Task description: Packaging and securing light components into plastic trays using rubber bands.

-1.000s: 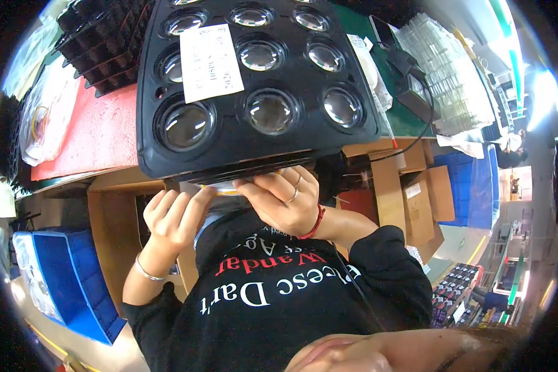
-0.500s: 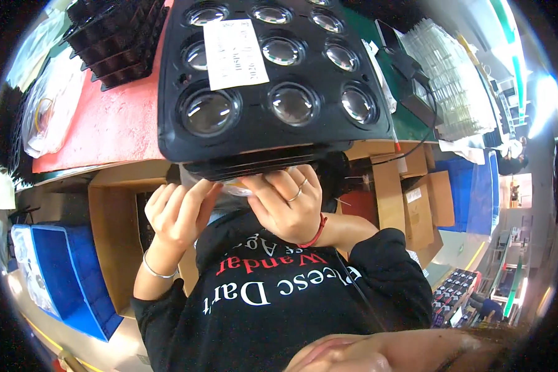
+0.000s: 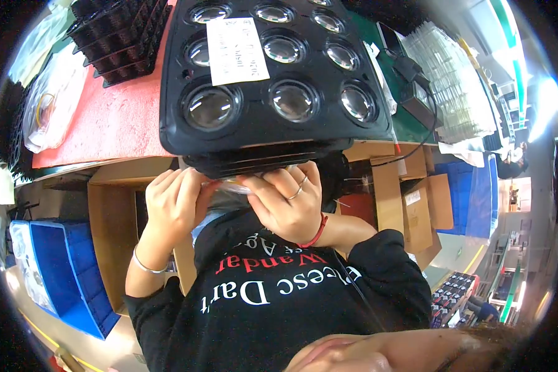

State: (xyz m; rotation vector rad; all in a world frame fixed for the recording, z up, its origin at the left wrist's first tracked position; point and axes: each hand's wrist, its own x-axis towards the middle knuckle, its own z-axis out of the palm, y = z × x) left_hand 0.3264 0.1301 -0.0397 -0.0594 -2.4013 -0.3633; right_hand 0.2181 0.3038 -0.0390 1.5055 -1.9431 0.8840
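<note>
In front of me stands a stack of black plastic trays [image 3: 260, 139]. Round clear lenses [image 3: 291, 102] sit in the top tray's pockets, and a white printed label [image 3: 237, 53] lies across some of them. Below the stack's near edge, a crumpled piece of clear plastic film [image 3: 237, 186] with a yellowish strip spans my two hands. My left hand [image 3: 173, 201], fingers curled, pinches its left end. My right hand [image 3: 288, 201], wearing a ring, has bent fingers closed on the other end. The stack's edge partly hides both sets of fingertips.
Black trays [image 3: 118, 43] are piled at the far left beside a clear bag [image 3: 49, 111] on the pink mat [image 3: 121, 124]. Clear trays [image 3: 446, 80] and a cabled device [image 3: 418, 102] stand right. Below are cardboard boxes [image 3: 418, 217] and a blue bin [image 3: 74, 266].
My left hand's fingers have shifted slightly up, and its wrist has swung a little left. The clear film between the hands has changed shape. My right hand has hardly moved.
</note>
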